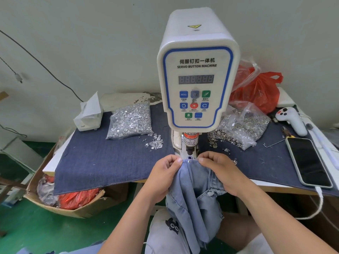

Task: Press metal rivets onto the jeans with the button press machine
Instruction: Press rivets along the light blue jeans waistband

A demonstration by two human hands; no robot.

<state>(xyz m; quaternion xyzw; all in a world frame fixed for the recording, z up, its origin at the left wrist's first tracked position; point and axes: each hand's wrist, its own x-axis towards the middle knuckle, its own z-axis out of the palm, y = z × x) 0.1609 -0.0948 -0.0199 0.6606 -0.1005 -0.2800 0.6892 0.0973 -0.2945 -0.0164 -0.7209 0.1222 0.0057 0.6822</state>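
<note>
Light blue jeans (194,195) hang from the front of the white servo button machine (197,74), their top edge held just in front of the lower die (189,158) under the press head (190,143). My left hand (165,175) pinches the jeans' edge on the left. My right hand (222,171) pinches it on the right. A small metal rivet (188,162) shows on the fabric between my fingertips.
A bag of silver rivet tacks (131,121) with loose ones (155,143) lies left of the machine, a bag of rivet caps (240,125) right. A phone (309,162), a white handheld device (291,120), a red bag (256,90) and a tissue box (89,114) sit on the denim-covered table (102,158).
</note>
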